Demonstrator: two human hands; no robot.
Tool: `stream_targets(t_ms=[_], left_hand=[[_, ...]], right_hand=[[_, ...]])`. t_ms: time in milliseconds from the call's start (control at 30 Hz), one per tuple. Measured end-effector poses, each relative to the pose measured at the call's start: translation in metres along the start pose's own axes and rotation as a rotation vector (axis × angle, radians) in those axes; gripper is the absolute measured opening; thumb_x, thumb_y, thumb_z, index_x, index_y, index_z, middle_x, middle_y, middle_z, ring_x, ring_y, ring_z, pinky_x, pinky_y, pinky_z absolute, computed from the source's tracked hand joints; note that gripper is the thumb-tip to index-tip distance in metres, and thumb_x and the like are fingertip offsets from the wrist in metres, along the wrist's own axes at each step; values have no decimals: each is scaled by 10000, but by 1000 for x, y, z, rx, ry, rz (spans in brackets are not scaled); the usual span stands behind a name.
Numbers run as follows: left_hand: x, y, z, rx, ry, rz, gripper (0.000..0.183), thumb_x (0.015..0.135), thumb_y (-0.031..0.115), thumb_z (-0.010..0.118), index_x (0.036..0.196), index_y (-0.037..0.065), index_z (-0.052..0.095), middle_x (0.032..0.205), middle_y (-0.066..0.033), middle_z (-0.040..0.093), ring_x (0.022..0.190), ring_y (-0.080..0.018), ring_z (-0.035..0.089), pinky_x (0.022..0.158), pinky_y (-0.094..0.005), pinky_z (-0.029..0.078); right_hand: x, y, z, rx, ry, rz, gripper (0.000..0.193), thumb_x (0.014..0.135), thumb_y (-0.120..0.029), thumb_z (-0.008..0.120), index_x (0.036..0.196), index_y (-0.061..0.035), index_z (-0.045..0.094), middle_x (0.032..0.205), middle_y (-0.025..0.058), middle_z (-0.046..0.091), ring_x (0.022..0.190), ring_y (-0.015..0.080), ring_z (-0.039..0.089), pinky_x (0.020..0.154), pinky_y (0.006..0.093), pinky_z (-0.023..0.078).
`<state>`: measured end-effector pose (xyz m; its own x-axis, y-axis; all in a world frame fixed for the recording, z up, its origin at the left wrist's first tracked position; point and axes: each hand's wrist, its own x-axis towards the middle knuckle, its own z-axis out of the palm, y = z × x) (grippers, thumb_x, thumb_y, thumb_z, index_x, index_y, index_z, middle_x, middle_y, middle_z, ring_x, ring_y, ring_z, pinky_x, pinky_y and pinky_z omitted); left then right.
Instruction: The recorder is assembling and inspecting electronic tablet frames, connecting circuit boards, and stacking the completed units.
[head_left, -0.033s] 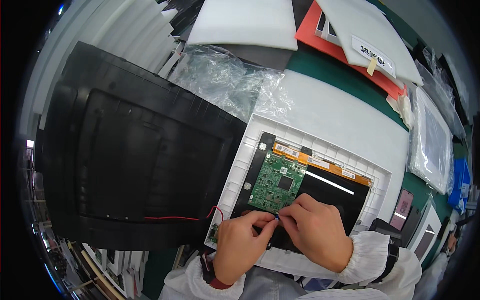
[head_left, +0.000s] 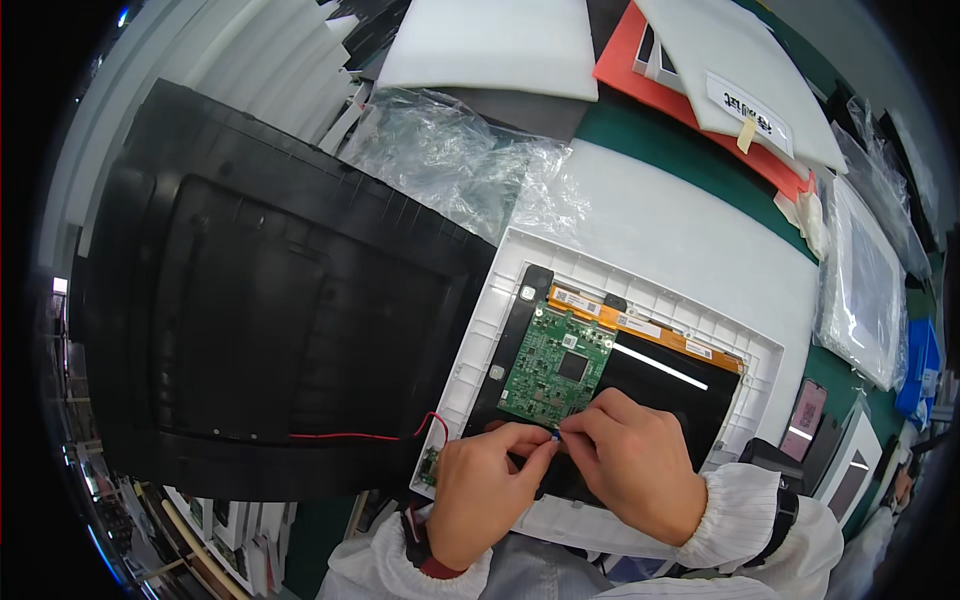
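Note:
My left hand [head_left: 485, 485] and my right hand [head_left: 645, 455] meet at the lower edge of a green circuit board [head_left: 540, 370]. Thumb and forefinger of each are pinched together around a tiny blue piece [head_left: 555, 436], too small and too covered to name. The board lies on the black back of a display panel [head_left: 680, 410] inside a white plastic frame [head_left: 475, 350]. An orange flex strip [head_left: 640, 328] runs along the panel's upper side. At the frame's lower left corner, a small green board [head_left: 429, 467] is partly hidden by my left hand.
Left of the frame lies a large black plastic cover [head_left: 300, 320], with a red cable [head_left: 350, 436] running from it to the frame. Clear plastic wrap [head_left: 430, 150] and white foam sheets [head_left: 690, 220] lie behind. A phone [head_left: 806, 410] rests at the right.

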<state>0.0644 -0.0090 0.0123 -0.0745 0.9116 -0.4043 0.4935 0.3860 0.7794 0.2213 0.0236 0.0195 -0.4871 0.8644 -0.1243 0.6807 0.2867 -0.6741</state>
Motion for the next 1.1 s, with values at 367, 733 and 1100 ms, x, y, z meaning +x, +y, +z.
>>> stream_targets(t_ms=[367, 733, 1100], left_hand=[[2, -2, 3, -46, -20, -28, 98, 784, 69, 678, 836, -14, 677, 654, -71, 670, 533, -76, 614, 482, -210, 450], [2, -7, 4, -89, -10, 21, 91, 800, 64, 670, 841, -18, 676, 666, -82, 668, 548, -88, 623, 491, -213, 459], [0, -3, 5, 2, 10, 33, 87, 797, 65, 680, 827, -16, 672, 631, -67, 655, 519, -83, 607, 473, -210, 444]], right_hand=[[1, -5, 2, 83, 34, 112, 90, 759, -78, 656, 838, -39, 639, 798, 76, 578, 646, 271, 610, 549, 356, 501], [-7, 1, 7, 57, 72, 69, 98, 774, -99, 667, 856, -54, 638, 807, 65, 576, 614, 259, 607, 527, 346, 499], [-5, 5, 3, 67, 63, 61, 92, 785, -109, 657, 857, -55, 642, 809, 60, 573, 610, 258, 605, 528, 352, 501]])
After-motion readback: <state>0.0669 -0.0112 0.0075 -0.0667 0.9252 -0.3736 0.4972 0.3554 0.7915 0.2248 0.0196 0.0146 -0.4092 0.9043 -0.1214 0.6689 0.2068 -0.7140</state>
